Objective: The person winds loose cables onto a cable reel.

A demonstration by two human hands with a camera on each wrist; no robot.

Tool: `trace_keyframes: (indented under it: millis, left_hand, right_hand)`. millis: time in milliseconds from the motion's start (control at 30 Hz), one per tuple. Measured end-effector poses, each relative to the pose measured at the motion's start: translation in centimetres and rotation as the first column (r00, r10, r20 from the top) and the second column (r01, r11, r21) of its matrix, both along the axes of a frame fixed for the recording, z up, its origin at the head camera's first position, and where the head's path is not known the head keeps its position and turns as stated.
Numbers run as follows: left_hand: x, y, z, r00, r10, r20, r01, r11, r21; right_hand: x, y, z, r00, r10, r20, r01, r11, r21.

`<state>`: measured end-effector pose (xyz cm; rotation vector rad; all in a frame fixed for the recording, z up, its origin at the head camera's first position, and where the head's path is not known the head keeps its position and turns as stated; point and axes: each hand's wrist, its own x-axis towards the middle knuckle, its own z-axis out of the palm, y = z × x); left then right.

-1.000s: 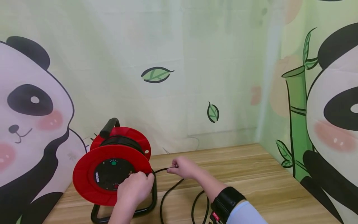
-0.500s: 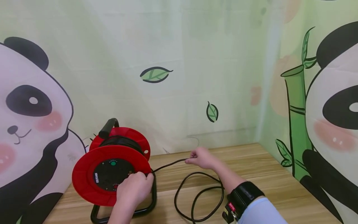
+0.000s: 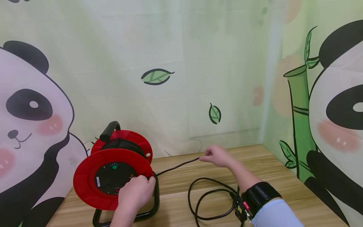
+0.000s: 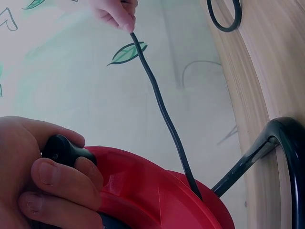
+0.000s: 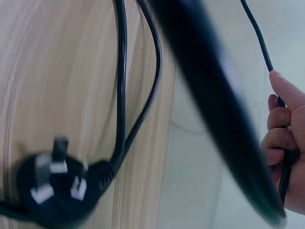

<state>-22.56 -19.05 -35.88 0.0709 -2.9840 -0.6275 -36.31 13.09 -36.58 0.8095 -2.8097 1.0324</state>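
Right hand (image 3: 216, 156) has shifted rightward, grip clamped on cable (image 4: 165, 113); left hand (image 3: 137, 190) clasps knob (image 4: 63, 150); white lettering (image 3: 98, 182) unreadable.

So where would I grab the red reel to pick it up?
Probably by the black handle, coming from above: it's a thick bar sticking up above the red reel, with no hand on it. The left hand holds the small black knob instead.
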Motion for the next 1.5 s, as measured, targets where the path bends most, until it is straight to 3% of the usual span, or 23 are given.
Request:
trace_keyframes:
  millis: [467, 667, 833, 967, 1500]
  left_hand:
    - [0.1, 0.0, 0.1, 1.0, -0.008, 0.004, 0.008, 1.0, -0.008]
    - [0.1, 0.1, 0.0, 1.0, -0.004, 0.009, 0.004, 1.0, -0.007]
    - [0.1, 0.1, 0.1, 1.0, -0.004, 0.003, 0.004, 1.0, -0.014]
    - [0.1, 0.1, 0.1, 1.0, -0.009, 0.007, 0.009, 1.0, -0.012]
    - [0.1, 0.1, 0.1, 1.0, -0.017, 0.023, 0.017, 1.0, -0.013]
  right_hand:
    - [-0.7, 6.0, 0.9, 0.984, -0.17, -0.057, 0.171, 0.985, 0.008]
    - [-0.8, 8.3, 1.7, 0.949, -0.282, -0.139, 0.289, 0.957, 0.035]
    - [-0.7, 9.3, 2.1, 0.924, -0.323, -0.204, 0.351, 0.928, 0.12]
    - [-0.8, 9.4, 1.9, 0.919, -0.334, -0.21, 0.367, 0.919, 0.147]
    - [-0.5, 9.3, 1.5, 0.921, -0.34, -0.189, 0.362, 0.927, 0.1]
